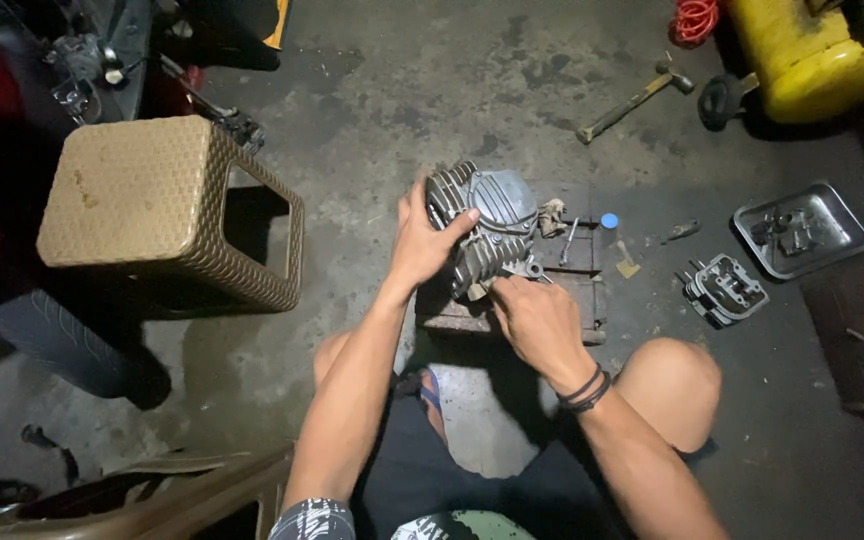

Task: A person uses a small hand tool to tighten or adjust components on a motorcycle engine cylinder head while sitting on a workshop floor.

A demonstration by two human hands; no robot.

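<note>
Seen from above on a concrete floor [402, 100]: a tan woven stool [152, 205] stands well left of a finned metal engine cylinder head [482, 225]. The left hand [417, 245] grips the head's left side, fingers wrapped. The right hand [537, 320] pinches its lower edge, fingers closed. Far right lies a metal tray [847, 215].

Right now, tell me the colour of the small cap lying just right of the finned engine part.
Blue: the small round cap, clearest in the head view.
</note>
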